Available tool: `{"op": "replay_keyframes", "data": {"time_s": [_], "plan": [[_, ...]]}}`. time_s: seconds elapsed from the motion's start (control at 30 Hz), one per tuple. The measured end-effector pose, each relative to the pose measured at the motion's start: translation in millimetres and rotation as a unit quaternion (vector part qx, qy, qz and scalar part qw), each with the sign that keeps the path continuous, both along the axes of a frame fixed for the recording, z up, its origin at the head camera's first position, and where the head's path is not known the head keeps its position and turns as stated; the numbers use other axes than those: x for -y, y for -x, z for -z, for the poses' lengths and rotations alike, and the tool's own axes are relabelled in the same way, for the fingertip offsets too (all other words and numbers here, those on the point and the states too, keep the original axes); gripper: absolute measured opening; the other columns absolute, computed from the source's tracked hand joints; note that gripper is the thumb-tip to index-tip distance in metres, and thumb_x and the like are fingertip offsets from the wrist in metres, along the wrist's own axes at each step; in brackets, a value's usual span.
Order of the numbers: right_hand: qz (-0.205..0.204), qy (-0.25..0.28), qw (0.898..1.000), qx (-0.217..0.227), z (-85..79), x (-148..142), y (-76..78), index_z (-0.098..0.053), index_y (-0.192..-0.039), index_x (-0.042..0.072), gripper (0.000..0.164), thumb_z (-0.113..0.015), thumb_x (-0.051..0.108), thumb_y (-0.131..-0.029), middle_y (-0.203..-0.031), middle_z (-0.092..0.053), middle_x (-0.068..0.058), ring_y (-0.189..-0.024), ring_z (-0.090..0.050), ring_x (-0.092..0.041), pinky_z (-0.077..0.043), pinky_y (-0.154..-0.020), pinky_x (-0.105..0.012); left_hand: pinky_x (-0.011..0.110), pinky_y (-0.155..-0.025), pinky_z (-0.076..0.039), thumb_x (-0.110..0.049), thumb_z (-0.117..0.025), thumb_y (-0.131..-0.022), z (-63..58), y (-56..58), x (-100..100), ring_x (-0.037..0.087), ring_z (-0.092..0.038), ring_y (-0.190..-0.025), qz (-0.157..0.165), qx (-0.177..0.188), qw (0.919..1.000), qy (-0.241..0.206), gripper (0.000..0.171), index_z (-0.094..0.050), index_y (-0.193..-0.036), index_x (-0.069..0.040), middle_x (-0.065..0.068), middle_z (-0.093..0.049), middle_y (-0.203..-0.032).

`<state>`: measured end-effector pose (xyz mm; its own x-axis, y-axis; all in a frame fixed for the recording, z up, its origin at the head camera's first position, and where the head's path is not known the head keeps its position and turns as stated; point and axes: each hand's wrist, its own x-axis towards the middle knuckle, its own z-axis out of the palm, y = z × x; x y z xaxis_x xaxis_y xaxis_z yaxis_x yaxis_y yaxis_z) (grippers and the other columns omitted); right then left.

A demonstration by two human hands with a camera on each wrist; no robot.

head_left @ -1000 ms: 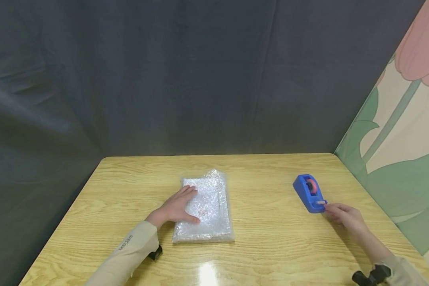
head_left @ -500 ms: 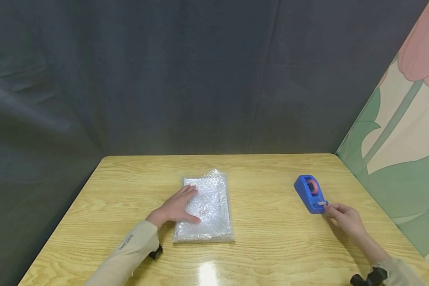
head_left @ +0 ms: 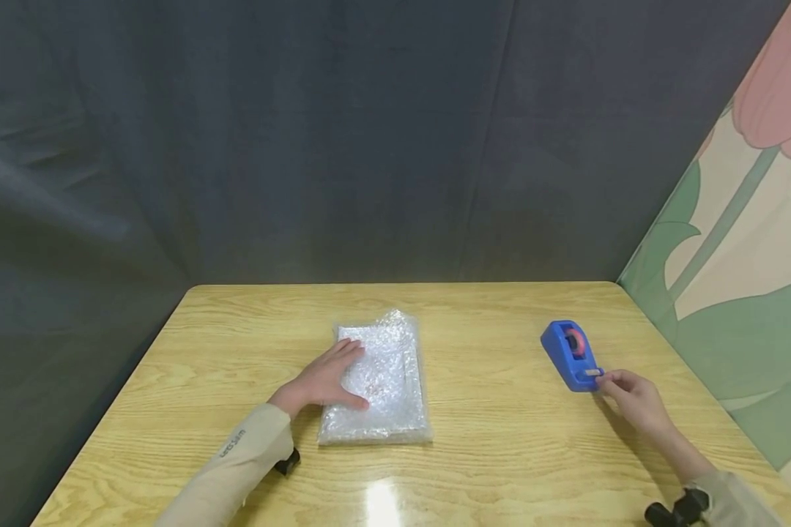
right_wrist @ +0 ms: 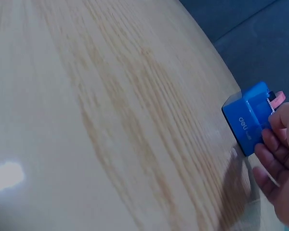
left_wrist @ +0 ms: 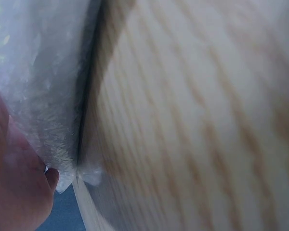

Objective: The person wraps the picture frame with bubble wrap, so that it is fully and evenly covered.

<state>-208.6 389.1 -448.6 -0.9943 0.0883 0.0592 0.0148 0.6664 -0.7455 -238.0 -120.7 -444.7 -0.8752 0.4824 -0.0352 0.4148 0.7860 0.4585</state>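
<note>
A flat package [head_left: 395, 399] in clear bubble wrap lies left of the table's middle. Across its left side rests the left hand [head_left: 321, 380], fingers spread and thumb apart. The left wrist view catches part of that hand [left_wrist: 19, 187] against the crinkled wrap [left_wrist: 53, 91]. Farther right stands a blue tape dispenser [head_left: 564, 362] bearing a pink-cored roll [head_left: 575, 342]. At its cutter end the right hand [head_left: 639, 404] pinches the tape's end between thumb and forefinger. The fingertips partly hide the tape; the right wrist view shows this hand [right_wrist: 284, 159] close against the dispenser [right_wrist: 250, 118].
The wooden table [head_left: 488, 454] has a light reflection near its front. A dark curtain [head_left: 369, 146] hangs behind the table and along its left. A flower-patterned cloth [head_left: 751, 307] borders the right side.
The right hand has shifted very slightly at the dispenser's cutter end. The left hand and the package have stayed in place.
</note>
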Motion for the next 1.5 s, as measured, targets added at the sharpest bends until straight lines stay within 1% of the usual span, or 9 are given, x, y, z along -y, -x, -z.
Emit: {"op": "replay_keyframes", "data": {"time_s": [0.17,0.33,0.57,0.83,0.93,1.1,1.27,1.43,1.5], "plan": [[-0.013,-0.008,1.0,-0.003,1.8,-3,0.9,-0.053,-0.1,-0.01,0.035,-0.047,0.024,-0.094,-0.083,-0.059,-0.009,-0.064,-0.046,-0.007,-0.042,-0.048,-0.025,0.047,-0.11,-0.013,-0.06,-0.072,-0.062,0.6,0.2,0,0.025,-0.006,-0.138,0.001,-0.003,1.0,0.001,0.106,-0.027,-0.143,-0.008,0.006,-0.016,-0.151],[-0.022,-0.007,1.0,-0.013,1.2,-8,4.8,-0.055,-0.097,-0.008,0.032,-0.047,0.023,-0.094,-0.08,-0.059,-0.004,-0.065,-0.048,-0.004,-0.044,-0.049,-0.024,0.047,-0.11,-0.013,-0.059,-0.072,-0.062,-0.8,-0.3,-1,0.025,-0.007,-0.138,0.003,-0.008,1.0,-0.003,0.106,-0.027,-0.143,-0.008,0.007,-0.016,-0.15],[-0.053,-0.003,0.998,-0.014,1.1,-12,4.8,-0.056,-0.095,-0.009,0.032,-0.048,0.022,-0.094,-0.083,-0.063,-0.006,-0.072,-0.054,0.002,-0.049,-0.06,-0.02,0.047,-0.11,-0.013,-0.059,-0.072,-0.062,-0.9,-1.0,-1,0.026,-0.007,-0.138,0.001,-0.007,1.0,0.002,0.106,-0.027,-0.143,-0.007,0.007,-0.016,-0.15],[-0.083,-0.001,0.996,-0.041,1.0,-18,2.3,-0.059,-0.095,-0.008,0.026,-0.048,0.016,-0.094,-0.086,-0.064,0.005,-0.077,-0.053,0.006,-0.049,-0.064,-0.016,0.046,-0.11,-0.012,-0.058,-0.073,-0.061,-2.1,-1.5,0,0.024,-0.006,-0.138,-0.003,0.0,1.0,-0.003,0.106,-0.026,-0.143,-0.008,0.006,-0.015,-0.151],[-0.085,-0.003,0.995,-0.049,-4.0,-14,-0.3,-0.06,-0.096,-0.007,0.026,-0.05,0.017,-0.093,-0.088,-0.064,0.005,-0.078,-0.053,0.007,-0.049,-0.064,-0.017,0.046,-0.111,-0.012,-0.058,-0.073,-0.061,-1.6,-1.2,1,0.023,-0.006,-0.138,-0.005,0.002,1.0,-0.005,0.106,-0.026,-0.143,-0.009,0.005,-0.015,-0.151],[-0.095,-0.039,0.991,-0.082,-12.7,-4,-1.1,-0.062,-0.09,-0.003,0.019,-0.054,0.014,-0.091,-0.091,-0.063,-0.008,-0.078,-0.051,0.008,-0.047,-0.06,-0.017,0.046,-0.11,-0.012,-0.058,-0.073,-0.061,0.4,-0.3,1,0.024,-0.006,-0.138,-0.003,0.0,1.0,-0.007,0.107,-0.026,-0.143,-0.009,0.005,-0.015,-0.151],[-0.106,-0.038,0.988,-0.102,-27.6,8,0.8,-0.061,-0.092,-0.002,0.02,-0.054,0.016,-0.092,-0.086,-0.063,-0.005,-0.076,-0.053,0.004,-0.045,-0.061,-0.016,0.046,-0.11,-0.011,-0.058,-0.073,-0.061,-1.9,-1.1,1,0.023,-0.005,-0.138,0.0,0.0,1.0,-0.004,0.107,-0.025,-0.143,-0.009,0.005,-0.014,-0.151],[-0.128,-0.045,0.985,-0.11,-48.8,32,2.2,-0.061,-0.093,0.001,0.019,-0.055,0.019,-0.091,-0.088,-0.064,-0.009,-0.079,-0.051,0.009,-0.044,-0.064,-0.013,0.046,-0.11,-0.011,-0.059,-0.072,-0.061,-1.7,-0.1,0,0.024,-0.005,-0.138,0.001,-0.001,1.0,0.001,0.107,-0.025,-0.143,-0.009,0.005,-0.014,-0.151],[-0.139,-0.043,0.983,-0.114,-55.9,44,3.6,-0.062,-0.091,0.003,0.018,-0.055,0.02,-0.091,-0.088,-0.065,-0.006,-0.088,-0.049,0.013,-0.042,-0.068,-0.011,0.046,-0.111,-0.012,-0.06,-0.071,-0.061,-0.7,1.1,0,0.024,-0.005,-0.139,0.002,-0.002,1.0,0.004,0.107,-0.025,-0.143,-0.009,0.005,-0.014,-0.151]]}}
